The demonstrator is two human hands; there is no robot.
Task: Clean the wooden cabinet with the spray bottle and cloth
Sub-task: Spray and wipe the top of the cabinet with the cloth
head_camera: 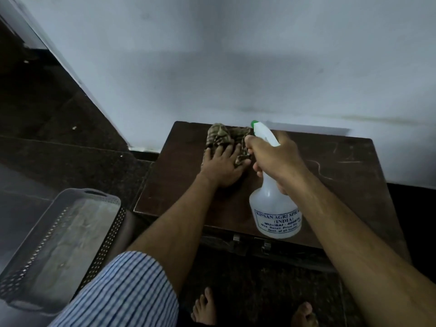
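Note:
A low dark wooden cabinet (335, 175) stands against the pale wall. A checked brown cloth (220, 134) lies bunched at the cabinet top's far left. My left hand (221, 165) lies flat on the cloth with straight, spread fingers. My right hand (274, 159) grips the neck of a translucent white spray bottle (274, 213), held above the cabinet top. The bottle's green-tipped nozzle (254, 123) points toward the wall, right next to the cloth.
A grey perforated plastic basket (94, 234) sits on the floor to the left of the cabinet. The dark floor (59, 149) stretches left, and a pale wall (236, 67) rises behind. My bare feet (205, 308) stand before the cabinet's front, which has metal latches (237, 238).

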